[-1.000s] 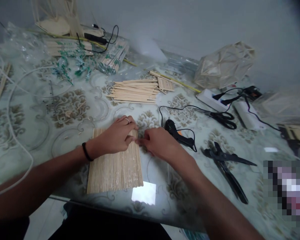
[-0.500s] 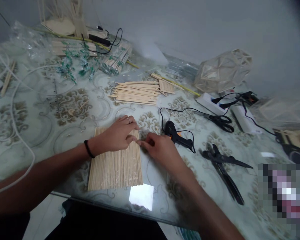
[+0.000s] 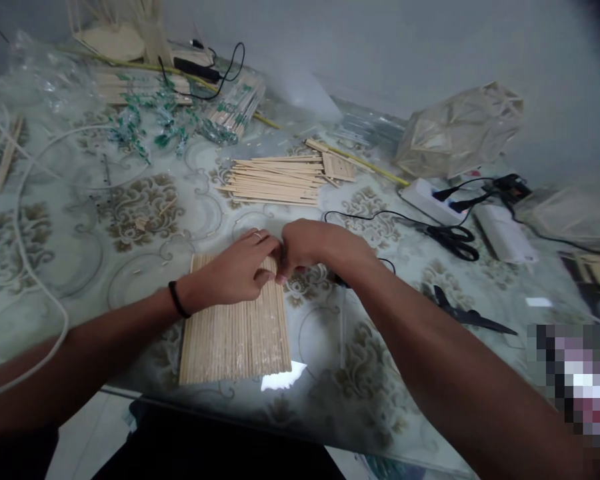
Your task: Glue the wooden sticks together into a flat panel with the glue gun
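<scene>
A flat panel of wooden sticks (image 3: 237, 343), laid side by side with shiny glue streaks across it, lies near the table's front edge. My left hand (image 3: 237, 270) rests over its upper part, fingers curled and thumb drawn in at the upper right edge. Right against those fingertips is my right hand (image 3: 307, 247), closed, with its thumb and fingers at the panel's right edge. Whatever sits between the right fingertips is hidden. My right forearm covers most of a black glue gun. Beyond the hands lies a pile of loose sticks (image 3: 275, 180).
Black scissors (image 3: 453, 241) and a dark cutting tool (image 3: 473, 318), partly behind my right arm, lie to the right. A power strip (image 3: 435, 200) with cords and a stick-built frame (image 3: 460, 130) stand farther back. Packaged sticks (image 3: 237, 110) and a white cable (image 3: 25, 233) occupy the left.
My right hand has moved up and forward, against the left fingertips, and its forearm now covers the glue gun. My left hand stays on the panel. The view has shifted slightly.
</scene>
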### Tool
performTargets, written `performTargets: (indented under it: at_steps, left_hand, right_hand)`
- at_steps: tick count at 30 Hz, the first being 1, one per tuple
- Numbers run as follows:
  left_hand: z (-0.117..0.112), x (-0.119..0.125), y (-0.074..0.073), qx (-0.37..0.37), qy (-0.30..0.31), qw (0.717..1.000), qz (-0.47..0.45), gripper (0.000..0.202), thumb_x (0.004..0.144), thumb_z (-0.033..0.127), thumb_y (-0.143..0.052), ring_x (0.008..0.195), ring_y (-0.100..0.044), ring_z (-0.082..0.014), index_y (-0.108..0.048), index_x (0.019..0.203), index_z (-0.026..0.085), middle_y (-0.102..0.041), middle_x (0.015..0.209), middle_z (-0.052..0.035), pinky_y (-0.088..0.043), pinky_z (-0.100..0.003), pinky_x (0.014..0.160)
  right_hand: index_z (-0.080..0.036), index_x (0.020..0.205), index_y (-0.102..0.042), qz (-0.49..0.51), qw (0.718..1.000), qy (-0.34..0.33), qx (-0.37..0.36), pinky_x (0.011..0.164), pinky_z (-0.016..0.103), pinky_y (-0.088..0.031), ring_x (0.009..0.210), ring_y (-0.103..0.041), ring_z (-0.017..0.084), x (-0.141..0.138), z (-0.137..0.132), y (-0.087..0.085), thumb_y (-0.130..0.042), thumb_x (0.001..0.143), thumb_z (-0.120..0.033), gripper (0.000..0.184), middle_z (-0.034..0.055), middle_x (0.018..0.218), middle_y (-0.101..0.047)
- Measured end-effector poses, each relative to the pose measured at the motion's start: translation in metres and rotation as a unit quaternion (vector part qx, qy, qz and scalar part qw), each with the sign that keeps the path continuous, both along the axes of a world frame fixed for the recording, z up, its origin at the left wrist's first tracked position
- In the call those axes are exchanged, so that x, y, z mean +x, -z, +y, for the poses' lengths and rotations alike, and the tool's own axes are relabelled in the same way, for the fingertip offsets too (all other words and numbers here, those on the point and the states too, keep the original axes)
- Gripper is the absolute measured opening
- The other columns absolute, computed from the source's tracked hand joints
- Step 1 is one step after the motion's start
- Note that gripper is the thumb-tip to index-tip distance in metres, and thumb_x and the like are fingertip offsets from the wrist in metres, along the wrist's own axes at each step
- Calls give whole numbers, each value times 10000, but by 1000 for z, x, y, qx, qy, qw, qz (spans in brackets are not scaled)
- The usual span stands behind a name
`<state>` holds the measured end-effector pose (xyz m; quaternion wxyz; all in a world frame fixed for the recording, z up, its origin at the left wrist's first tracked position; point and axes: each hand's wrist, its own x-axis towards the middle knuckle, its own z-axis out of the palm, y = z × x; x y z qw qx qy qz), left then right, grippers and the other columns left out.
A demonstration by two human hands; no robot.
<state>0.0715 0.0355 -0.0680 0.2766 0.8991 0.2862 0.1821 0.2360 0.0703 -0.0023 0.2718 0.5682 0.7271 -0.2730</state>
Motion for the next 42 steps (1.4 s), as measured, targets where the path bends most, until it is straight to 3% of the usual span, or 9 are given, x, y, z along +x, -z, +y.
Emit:
performTargets:
  at_steps: [5,18,26,29,32,35,37,40,42]
  left_hand:
    - [-1,2,-2,-18,-22,1000,-5,264,795,54,-557,1049,-535,-268,-502,1027,166,-567,1089,-108,-486,-457,967]
    - [1,3,-1,0,-11,1000,-12,311,756,47,-556,995,-503,-266,-379,949,215,-511,1047,-95,-486,-468,922]
    - [1,3,1,0,-27,999,-41,295,767,4,-517,947,-533,-231,-402,944,210,-528,1019,-75,-497,-415,880]
    - [6,-4,-7,-14,-45,999,-21,208,852,83,-538,983,-551,-220,-469,1015,192,-545,1076,-80,-505,-397,894]
    - [14,-20,-20,-9,-44,999,9,155,924,232,-556,948,-577,-212,-534,1069,180,-567,1084,-78,-518,-401,892]
    - [19,-41,-30,-12,-64,997,35,254,940,362,-564,883,-591,-212,-583,1101,166,-589,1057,-78,-519,-435,904]
    - [18,-54,-34,-19,-85,995,45,287,930,398,-561,967,-606,-248,-613,1088,164,-602,1061,-88,-494,-479,982]
    - [11,-72,-36,-45,-116,991,52,334,915,447,-574,1078,-608,-293,-643,1071,159,-625,1103,-109,-457,-519,1051]
    - [7,-82,-36,-70,-150,985,47,396,927,490,-572,1017,-626,-288,-644,1110,146,-628,1122,-122,-492,-515,989]
  right_hand:
    - [-187,699,-783,-19,999,-16,30,597,317,-443,730,-727,271,-5,0,-2,-937,638,-333,221,75,716,-753]
    - [-221,903,-820,-1,997,-37,69,569,293,-406,763,-751,270,-4,-5,0,-967,610,-300,337,52,769,-767]
    - [-193,1005,-782,32,995,19,89,655,314,-456,929,-743,333,3,-16,2,-965,613,-292,443,108,986,-785]
    - [-177,1132,-722,71,992,22,101,668,318,-442,988,-716,348,12,-20,5,-965,615,-304,585,133,1058,-769]
    - [-215,1178,-671,133,987,19,91,680,291,-435,942,-706,279,22,-24,8,-937,665,-330,589,78,1027,-764]
    - [-252,1162,-661,195,979,19,65,691,269,-437,881,-695,220,30,-23,6,-916,685,-280,542,27,996,-755]
    - [-237,1094,-679,227,973,26,33,693,266,-446,819,-692,197,32,-20,2,-903,678,-233,473,11,948,-750]
    - [-189,865,-697,277,959,42,-52,656,266,-474,675,-679,171,32,-18,-4,-846,690,-186,230,-8,757,-729]
    - [-175,741,-670,319,938,64,-118,629,266,-509,645,-692,175,33,-20,-5,-801,697,-182,139,-7,670,-716]
